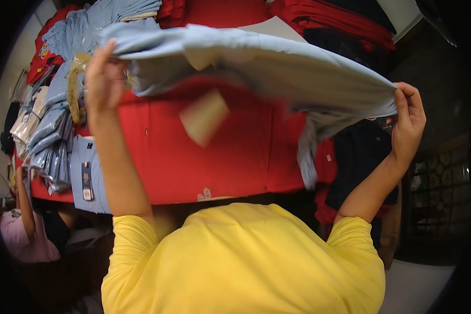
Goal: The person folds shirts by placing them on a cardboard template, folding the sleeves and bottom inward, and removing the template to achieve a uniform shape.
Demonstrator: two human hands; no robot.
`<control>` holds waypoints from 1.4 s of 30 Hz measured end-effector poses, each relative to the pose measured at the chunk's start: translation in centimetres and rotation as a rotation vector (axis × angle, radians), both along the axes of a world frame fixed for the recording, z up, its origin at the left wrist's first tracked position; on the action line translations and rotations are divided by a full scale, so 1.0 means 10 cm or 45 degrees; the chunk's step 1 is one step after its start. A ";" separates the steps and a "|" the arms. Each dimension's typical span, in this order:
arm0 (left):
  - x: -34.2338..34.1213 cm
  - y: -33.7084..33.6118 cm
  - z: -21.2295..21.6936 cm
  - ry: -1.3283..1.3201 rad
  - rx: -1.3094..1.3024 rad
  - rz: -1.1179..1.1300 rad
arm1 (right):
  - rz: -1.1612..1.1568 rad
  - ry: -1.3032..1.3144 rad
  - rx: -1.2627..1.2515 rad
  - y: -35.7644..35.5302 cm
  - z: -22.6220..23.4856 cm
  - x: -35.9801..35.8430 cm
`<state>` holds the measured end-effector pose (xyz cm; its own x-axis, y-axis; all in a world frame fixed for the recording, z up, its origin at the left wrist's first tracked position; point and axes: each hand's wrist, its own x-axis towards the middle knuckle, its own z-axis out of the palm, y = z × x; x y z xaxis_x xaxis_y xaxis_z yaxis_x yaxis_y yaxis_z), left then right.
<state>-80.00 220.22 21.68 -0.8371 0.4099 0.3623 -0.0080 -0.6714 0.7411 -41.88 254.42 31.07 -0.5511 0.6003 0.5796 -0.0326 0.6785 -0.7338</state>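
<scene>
1. the light blue shirt [277, 63] is up in the air in front of you, stretched sideways between your two hands above a table, its cloth sagging a little and one part hanging down near the right end.
2. a tan paper tag [204, 116] dangles under the shirt, blurred.
3. your left hand [103, 78] is raised and closed on the shirt's left end, fingers curled over the cloth.
4. your right hand [409, 118] pinches the shirt's right end, thumb and fingers folded tight around the edge.
5. under the shirt a red garment [193, 157] lies spread flat on the table, covering most of it.
6. to your left sits a row of folded light blue shirts in clear bags [49, 141], stacked along the table edge, with more loose blue cloth piled behind them.
7. far across the table lie folded red garments [329, 15], and a dark navy garment [358, 157] sits on the right side.
8. at the lower left, another person in a pink top [23, 235] is beside the table.
</scene>
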 end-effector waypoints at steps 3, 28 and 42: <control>0.49 -0.47 0.15 0.136 -0.365 0.330 | 0.229 -0.151 -0.099 0.04 -0.45 -0.03; 2.11 0.16 -2.17 0.963 -1.379 0.535 | 0.609 -0.329 0.438 -1.48 -3.17 -1.18; 1.82 0.15 -1.86 0.586 -1.412 0.096 | 0.636 -0.563 0.226 -1.53 -2.97 -1.40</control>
